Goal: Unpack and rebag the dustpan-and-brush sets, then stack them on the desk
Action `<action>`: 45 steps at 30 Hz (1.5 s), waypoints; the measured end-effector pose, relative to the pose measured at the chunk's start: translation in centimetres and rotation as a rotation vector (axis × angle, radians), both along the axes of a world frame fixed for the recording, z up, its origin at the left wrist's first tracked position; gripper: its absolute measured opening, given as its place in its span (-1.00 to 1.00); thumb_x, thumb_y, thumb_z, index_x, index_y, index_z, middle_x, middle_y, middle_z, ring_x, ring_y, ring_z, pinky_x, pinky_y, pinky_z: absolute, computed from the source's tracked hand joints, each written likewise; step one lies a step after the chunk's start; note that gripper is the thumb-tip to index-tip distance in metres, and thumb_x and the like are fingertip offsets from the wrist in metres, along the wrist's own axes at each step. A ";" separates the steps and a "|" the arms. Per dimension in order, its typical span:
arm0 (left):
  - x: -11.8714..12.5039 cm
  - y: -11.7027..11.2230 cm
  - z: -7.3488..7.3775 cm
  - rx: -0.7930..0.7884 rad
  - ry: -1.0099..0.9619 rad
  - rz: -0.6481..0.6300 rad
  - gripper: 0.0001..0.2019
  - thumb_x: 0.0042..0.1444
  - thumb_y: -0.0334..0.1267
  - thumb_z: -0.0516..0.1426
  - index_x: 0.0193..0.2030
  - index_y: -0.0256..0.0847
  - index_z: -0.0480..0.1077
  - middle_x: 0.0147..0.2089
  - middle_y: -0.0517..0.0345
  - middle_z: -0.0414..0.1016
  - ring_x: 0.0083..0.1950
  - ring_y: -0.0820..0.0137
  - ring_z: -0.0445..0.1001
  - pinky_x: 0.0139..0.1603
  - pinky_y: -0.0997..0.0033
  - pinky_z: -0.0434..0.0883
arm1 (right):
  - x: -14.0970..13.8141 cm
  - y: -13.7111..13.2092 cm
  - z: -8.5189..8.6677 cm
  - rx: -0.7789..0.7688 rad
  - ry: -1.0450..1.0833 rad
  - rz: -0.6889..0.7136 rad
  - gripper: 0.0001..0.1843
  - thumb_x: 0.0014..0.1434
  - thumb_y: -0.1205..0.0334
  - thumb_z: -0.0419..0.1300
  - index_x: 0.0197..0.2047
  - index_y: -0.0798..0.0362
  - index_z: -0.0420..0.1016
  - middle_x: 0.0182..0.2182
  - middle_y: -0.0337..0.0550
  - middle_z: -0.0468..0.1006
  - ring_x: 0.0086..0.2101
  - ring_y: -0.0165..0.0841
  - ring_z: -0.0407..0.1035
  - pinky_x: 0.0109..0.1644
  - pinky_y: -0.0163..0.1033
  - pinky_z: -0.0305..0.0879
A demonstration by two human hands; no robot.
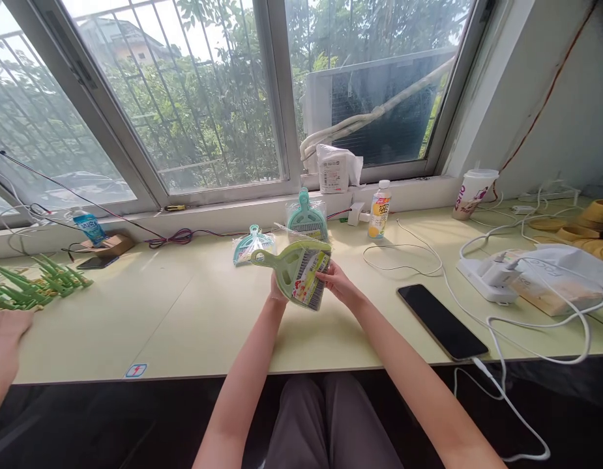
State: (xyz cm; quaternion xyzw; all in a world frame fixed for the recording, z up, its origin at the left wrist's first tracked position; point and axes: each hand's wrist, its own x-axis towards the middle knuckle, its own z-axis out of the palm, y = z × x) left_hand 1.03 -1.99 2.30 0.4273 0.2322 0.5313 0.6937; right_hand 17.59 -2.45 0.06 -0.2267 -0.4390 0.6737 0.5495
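Observation:
Held up over the table between my two hands is a light-green dustpan and brush set [306, 273] in a clear wrapper, with a printed label on its front. Its handle points left. My left hand [278, 290] grips it from behind at the lower left, most of the fingers hidden by the pan. With thumb and fingers, my right hand [334, 280] holds its right edge. Just beyond stand a teal dustpan and brush set [306, 218] leaning at the sill and another wrapped teal set [253, 247] lying to its left.
A black phone [442, 321], a white power strip [491, 280] and loose white cables lie to the right. A juice bottle [380, 210] and a paper cup [474, 193] stand at the back. At far left, another person's hand [8, 332] rests near green plant-like pieces [37, 283].

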 end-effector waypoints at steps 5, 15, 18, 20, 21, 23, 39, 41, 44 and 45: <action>0.9 -0.4 -0.4 -0.078 -0.070 -0.074 -0.39 0.09 0.20 0.00 0.07 -0.25 0.36 0.02 -0.12 0.47 0.17 -0.06 0.28 0.10 -0.11 0.27 | -0.1 -0.1 0.1 0.020 0.003 -0.034 -0.36 -0.20 0.23 0.46 -0.02 -0.04 0.36 -0.14 -0.12 0.58 -0.15 -0.19 0.49 -0.19 -0.18 0.45; 1.3 1.1 -1.6 -0.078 -0.177 0.120 -0.16 0.02 0.43 -0.21 0.15 -0.21 0.32 0.12 -0.12 0.42 0.26 0.00 0.23 0.18 -0.05 0.23 | 0.1 1.0 -0.5 -0.015 0.138 -0.315 -0.34 -0.25 0.19 0.49 -0.07 -0.06 0.34 -0.18 -0.19 0.57 -0.12 -0.21 0.46 -0.08 -0.11 0.45; 2.1 0.4 -1.7 0.002 -0.099 0.071 -0.14 0.00 0.44 -0.17 0.15 -0.23 0.32 0.11 -0.12 0.43 0.27 0.00 0.22 0.21 0.01 0.22 | 0.4 1.5 -0.9 -0.049 0.179 -0.390 -0.37 -0.25 0.19 0.48 -0.09 -0.05 0.35 -0.16 -0.20 0.56 -0.10 -0.23 0.45 -0.05 -0.11 0.44; 2.8 -0.1 -1.7 0.053 -0.039 0.068 -0.24 0.03 0.36 -0.04 0.17 -0.21 0.30 0.14 -0.09 0.42 0.26 0.03 0.26 0.20 0.05 0.25 | 0.6 1.7 -1.2 -0.068 0.183 -0.407 -0.38 -0.26 0.20 0.49 -0.11 -0.04 0.35 -0.17 -0.20 0.55 -0.09 -0.24 0.44 -0.03 -0.12 0.44; 3.1 -0.3 -1.7 0.064 -0.006 0.089 -0.30 0.03 0.28 0.06 0.18 -0.18 0.28 0.15 -0.06 0.42 0.24 0.05 0.29 0.18 0.07 0.27 | 0.7 1.8 -1.3 -0.073 0.181 -0.410 -0.38 -0.26 0.21 0.49 -0.11 -0.04 0.35 -0.17 -0.20 0.56 -0.09 -0.24 0.44 -0.03 -0.12 0.44; 3.4 -0.3 -1.8 0.056 0.071 0.146 -0.37 -0.01 0.09 0.22 0.16 -0.14 0.27 0.14 -0.01 0.43 0.17 0.10 0.37 0.11 0.12 0.33 | 0.8 2.0 -1.5 -0.080 0.171 -0.414 -0.37 -0.27 0.22 0.49 -0.11 -0.03 0.35 -0.19 -0.20 0.56 -0.10 -0.23 0.44 -0.03 -0.11 0.44; 2.1 0.1 -1.6 0.067 0.306 0.088 -0.44 -0.06 -0.09 0.28 0.09 -0.07 0.26 0.04 0.03 0.47 0.02 0.17 0.45 -0.19 0.27 0.45 | 2.7 1.9 -0.3 -0.075 0.073 -0.293 -0.39 -0.26 0.31 0.43 -0.09 -0.06 0.35 -0.22 -0.19 0.58 -0.14 -0.17 0.46 -0.09 -0.02 0.44; 2.0 0.2 -1.7 0.067 0.306 0.087 -0.45 -0.06 -0.11 0.27 0.09 -0.07 0.26 0.04 0.04 0.47 0.01 0.18 0.45 -0.17 0.24 0.45 | 2.7 1.9 -0.3 -0.076 0.064 -0.297 -0.40 -0.26 0.31 0.42 -0.09 -0.06 0.35 -0.22 -0.19 0.58 -0.16 -0.17 0.46 -0.11 -0.01 0.45; 1.9 0.3 -1.8 0.067 0.303 0.085 -0.46 -0.06 -0.13 0.26 0.09 -0.09 0.26 0.04 0.03 0.46 0.01 0.17 0.45 -0.16 0.20 0.45 | 2.3 1.9 -0.4 -0.101 0.069 -0.325 -0.44 -0.24 0.29 0.42 -0.12 -0.05 0.35 -0.21 -0.19 0.57 -0.16 -0.18 0.46 -0.12 -0.03 0.46; 1.9 0.3 -1.8 0.064 0.304 0.088 -0.46 -0.06 -0.13 0.26 0.09 -0.09 0.25 0.04 0.02 0.46 0.02 0.16 0.45 -0.16 0.19 0.45 | 2.2 1.9 -0.4 -0.111 0.070 -0.331 -0.45 -0.23 0.28 0.42 -0.13 -0.04 0.35 -0.20 -0.19 0.57 -0.15 -0.18 0.46 -0.11 -0.03 0.46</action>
